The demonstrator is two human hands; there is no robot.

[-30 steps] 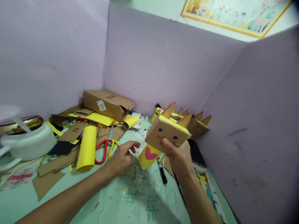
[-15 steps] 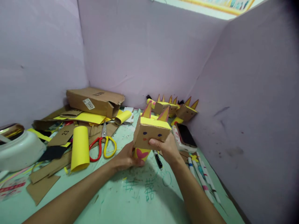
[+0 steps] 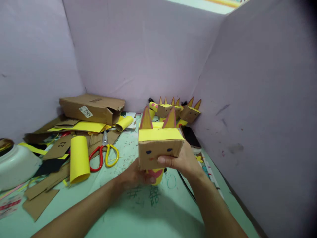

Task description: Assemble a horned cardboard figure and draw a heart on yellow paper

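I hold a cardboard animal figure (image 3: 158,147) upright in front of me: a brown box head with a yellow top, two pointed ears and a drawn face, on a yellow tube body. My right hand (image 3: 184,162) grips the head from the right side. My left hand (image 3: 135,177) holds the yellow tube body under the head. Several similar finished figures (image 3: 182,110) lie in the back corner.
Red-and-yellow scissors (image 3: 104,153), a yellow paper roll (image 3: 79,158), a brown cardboard box (image 3: 91,107), cardboard scraps (image 3: 39,198) and a white bowl (image 3: 17,167) crowd the left of the green table (image 3: 153,215). A phone (image 3: 192,137) lies right. Purple partition walls (image 3: 260,109) enclose three sides.
My left hand left the table and took hold of the yellow tube body. Both hands brought the figure closer and turned its face toward me.
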